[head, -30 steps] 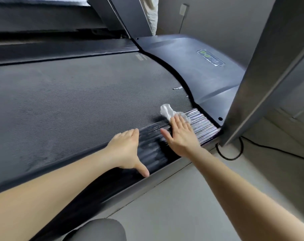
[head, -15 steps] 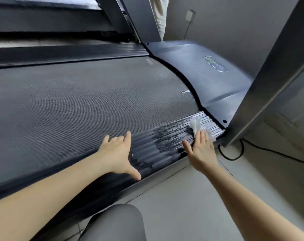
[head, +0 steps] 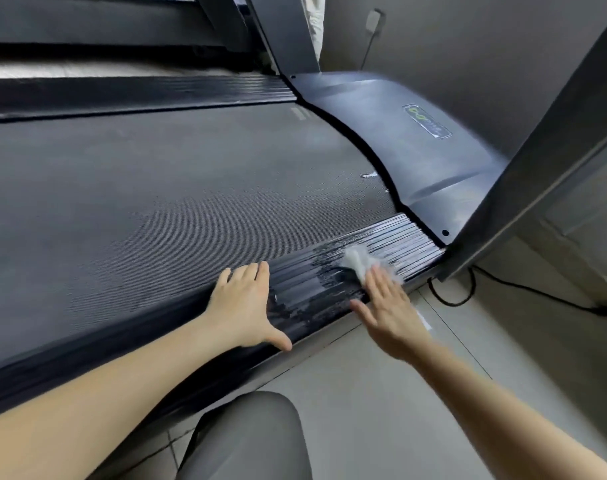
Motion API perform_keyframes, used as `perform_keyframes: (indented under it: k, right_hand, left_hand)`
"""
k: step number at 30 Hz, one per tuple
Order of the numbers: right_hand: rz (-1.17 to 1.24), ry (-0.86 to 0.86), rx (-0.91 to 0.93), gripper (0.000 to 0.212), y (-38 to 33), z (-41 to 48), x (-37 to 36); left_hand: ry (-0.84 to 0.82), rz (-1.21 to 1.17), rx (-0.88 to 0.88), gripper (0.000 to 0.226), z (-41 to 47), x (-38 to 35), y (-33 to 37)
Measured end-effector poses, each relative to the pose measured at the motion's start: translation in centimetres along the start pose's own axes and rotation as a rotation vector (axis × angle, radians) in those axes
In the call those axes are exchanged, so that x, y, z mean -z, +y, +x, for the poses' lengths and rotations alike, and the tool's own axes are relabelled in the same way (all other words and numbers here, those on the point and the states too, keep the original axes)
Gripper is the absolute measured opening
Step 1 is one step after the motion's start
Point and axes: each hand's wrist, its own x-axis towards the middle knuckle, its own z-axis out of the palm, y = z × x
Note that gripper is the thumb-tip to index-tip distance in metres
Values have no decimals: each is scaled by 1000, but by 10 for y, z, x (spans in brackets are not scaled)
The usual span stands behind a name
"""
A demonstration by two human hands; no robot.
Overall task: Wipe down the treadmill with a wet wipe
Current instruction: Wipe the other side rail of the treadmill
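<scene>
The treadmill's grey belt [head: 163, 202] fills the left and middle of the head view. Its near ribbed side rail [head: 399, 237] shines with wet streaks. A crumpled white wet wipe [head: 359, 259] lies on that rail, and my right hand [head: 388, 306] presses it down with straight fingers. My left hand [head: 243, 306] rests flat on the rail to the left, thumb spread toward the outer edge. The dark blue motor cover [head: 409, 150] with a small logo label sits at the far right end.
A grey upright post [head: 537, 150] rises at the right, just past the rail's end. A black power cable [head: 524, 289] loops on the tiled floor [head: 381, 393] beside it. My knee in grey trousers [head: 246, 438] is at the bottom middle. A wall socket [head: 373, 20] is behind.
My right hand slid the wipe out toward the post end of the rail, then back a little to the left. The wet streaks have spread. My left hand stays planted.
</scene>
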Motion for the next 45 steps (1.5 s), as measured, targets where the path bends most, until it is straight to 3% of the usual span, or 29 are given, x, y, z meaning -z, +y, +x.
perform_keyframes:
  k: [2, 5, 12, 16, 18, 23, 26, 32, 35, 37, 42, 45]
  right_hand:
    - [15, 11, -105, 96, 14, 16, 0]
    - [30, 94, -117, 98, -9, 19, -9]
    - [36, 148, 369, 94, -103, -42, -34]
    - [-69, 119, 610, 94, -89, -39, -34]
    - [-88, 123, 577, 95, -54, -22, -25]
    - [-24, 54, 294, 112, 7, 33, 3]
    - [56, 59, 273, 120, -29, 22, 2]
    - [125, 42, 648, 104, -167, -36, -28]
    - [66, 15, 812, 96, -184, -34, -33]
    - [76, 56, 774, 97, -159, -18, -29]
    - [65, 53, 304, 131, -67, 57, -1]
    - [109, 32, 111, 129, -76, 68, 10]
  left_hand:
    - [15, -23, 9, 160, -3, 0, 0]
    - [35, -63, 11, 158, 1, 1, 1]
    - [44, -129, 85, 162, -6, -4, 2]
    - [81, -141, 165, 157, -18, -4, 7]
    - [88, -136, 213, 159, -30, -7, 7]
    - [34, -158, 320, 161, -75, -6, -22]
    - [-57, -122, 368, 165, -97, -5, -40]
    - [-53, -69, 371, 163, -100, -1, -43]
    - [-11, -101, 381, 158, -100, -5, -45]
    - [-19, -103, 384, 162, -102, -6, -45]
    - [-22, -147, 372, 166, -100, -10, -49]
    - [4, -184, 376, 167, -102, -12, -50]
